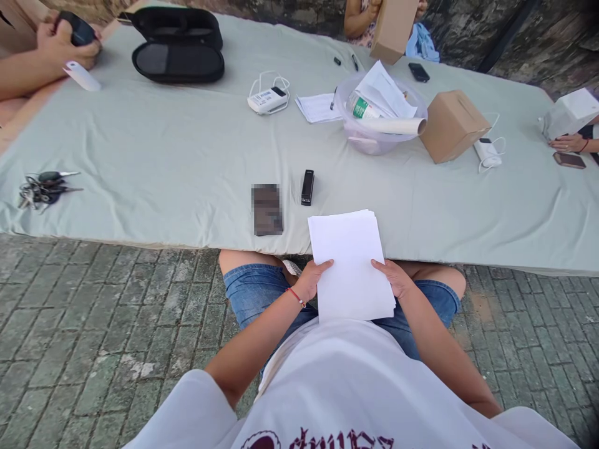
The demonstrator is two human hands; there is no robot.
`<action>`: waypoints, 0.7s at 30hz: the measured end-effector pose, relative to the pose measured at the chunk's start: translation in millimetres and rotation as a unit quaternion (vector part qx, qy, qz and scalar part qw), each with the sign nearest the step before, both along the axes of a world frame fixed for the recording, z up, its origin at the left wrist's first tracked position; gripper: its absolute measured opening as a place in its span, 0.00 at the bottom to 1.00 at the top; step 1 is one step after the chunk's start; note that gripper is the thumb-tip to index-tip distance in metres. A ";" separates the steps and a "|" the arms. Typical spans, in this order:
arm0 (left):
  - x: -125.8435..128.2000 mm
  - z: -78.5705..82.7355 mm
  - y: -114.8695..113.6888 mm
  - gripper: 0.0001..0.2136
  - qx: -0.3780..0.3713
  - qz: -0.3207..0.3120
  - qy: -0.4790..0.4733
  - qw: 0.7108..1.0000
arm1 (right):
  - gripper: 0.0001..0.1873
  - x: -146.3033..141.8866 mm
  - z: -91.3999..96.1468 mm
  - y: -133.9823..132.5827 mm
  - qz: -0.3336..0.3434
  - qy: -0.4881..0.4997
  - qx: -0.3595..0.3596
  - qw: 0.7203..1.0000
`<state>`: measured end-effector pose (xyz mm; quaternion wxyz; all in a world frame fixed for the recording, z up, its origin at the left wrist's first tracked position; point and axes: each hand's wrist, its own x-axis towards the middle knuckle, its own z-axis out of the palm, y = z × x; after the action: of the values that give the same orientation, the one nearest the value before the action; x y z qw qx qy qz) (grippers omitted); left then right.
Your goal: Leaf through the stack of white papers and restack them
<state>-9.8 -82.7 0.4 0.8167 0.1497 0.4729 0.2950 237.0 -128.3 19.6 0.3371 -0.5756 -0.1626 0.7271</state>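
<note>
A stack of blank white paper (350, 262) is held between my two hands, its far end over the table's near edge and its near end by my shirt. My left hand (314, 279) grips the left side, thumb on top and fingers beneath. On the opposite side my right hand (393, 277) pinches the sheets the same way. The edges are slightly uneven at the top and lower right. Just beyond the stack lie a small black device (307, 187) and a dark rectangular item (267, 210) that is blurred out.
The cloth-covered table (187, 156) bears keys (44, 189), an unzipped black case (178, 47), a corded white device (269, 98), a plastic basin (369, 142) with papers and a roll, and a cardboard box (453, 125). Other people's hands (70, 43) are at the far edges.
</note>
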 end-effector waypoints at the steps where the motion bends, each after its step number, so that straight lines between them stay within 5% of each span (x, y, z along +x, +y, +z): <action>1: 5.5 2.1 -3.2 0.26 0.011 0.011 0.013 1.000 | 0.24 -1.6 0.8 -0.3 -0.008 -0.003 0.002 1.000; 4: 12.4 15.4 -6.7 0.25 0.081 0.019 0.039 0.996 | 0.25 0.0 9.7 1.1 -0.025 -0.048 0.037 0.998; 7: 7.3 46.5 11.0 0.21 0.219 -0.035 0.074 0.972 | 0.23 8.1 31.9 12.5 -0.035 -0.096 0.114 0.988; 12: 2.2 130.9 72.9 0.16 0.527 -0.113 0.151 0.829 | 0.29 20.9 81.3 54.8 -0.086 -0.212 0.327 0.917; 16: 7.8 181.7 108.8 0.16 0.631 -0.127 0.143 0.752 | 0.32 29.0 107.4 82.4 -0.090 -0.262 0.385 0.880; 18: 8.8 185.2 118.6 0.16 0.639 -0.134 0.135 0.745 | 0.34 31.4 111.6 89.1 -0.085 -0.266 0.399 0.874; 21: 6.5 162.0 129.2 0.21 0.614 -0.161 0.123 0.763 | 0.37 31.8 106.9 93.8 -0.063 -0.253 0.401 0.878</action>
<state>-3.2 46.4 162.4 0.5209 0.7279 0.2557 0.3652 268.8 -34.4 126.5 0.5317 -0.5646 -0.4828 0.4067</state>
